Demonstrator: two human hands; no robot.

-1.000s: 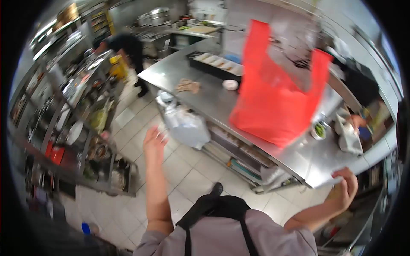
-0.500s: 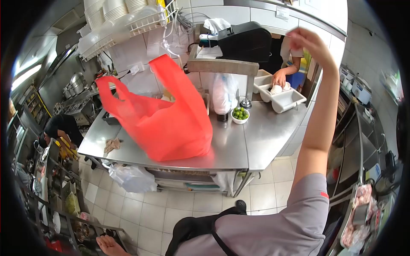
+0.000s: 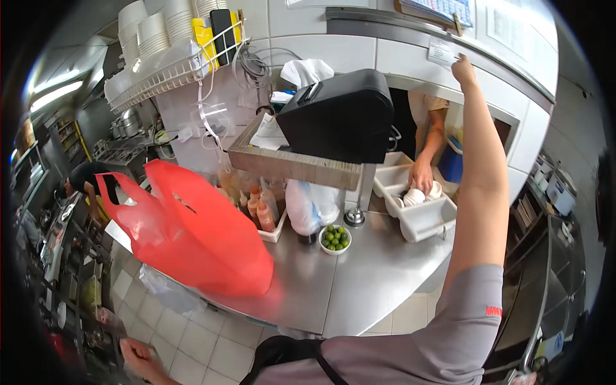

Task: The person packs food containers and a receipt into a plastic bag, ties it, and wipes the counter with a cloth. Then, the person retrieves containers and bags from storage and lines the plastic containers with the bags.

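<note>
My right hand [image 3: 464, 70] is raised at the upper right, fingers drawn together, beside a small printed label [image 3: 441, 51] on the white tiled wall. Whether the fingertips touch it or pinch something small, I cannot make out. Low at the left edge, my left hand [image 3: 138, 357] hangs away from the counter with fingers loosely bent and nothing visible in it. A red plastic bag [image 3: 205, 237] stands upright on the steel counter [image 3: 301, 289], its handles up, touched by neither hand.
A black printer-like machine [image 3: 340, 115] sits on a raised shelf [image 3: 295, 168]. Below are sauce bottles [image 3: 263, 212], a bowl of green limes [image 3: 335, 239] and a grey divided bin [image 3: 427, 221]. Another person's hand [image 3: 421, 174] reaches into the bin through the wall opening. Stacked tubs [image 3: 154, 35] fill a wire rack.
My view has shifted closer to the counter and wall. My right hand has risen to beside the wall label. The other person's hand stays at the bin.
</note>
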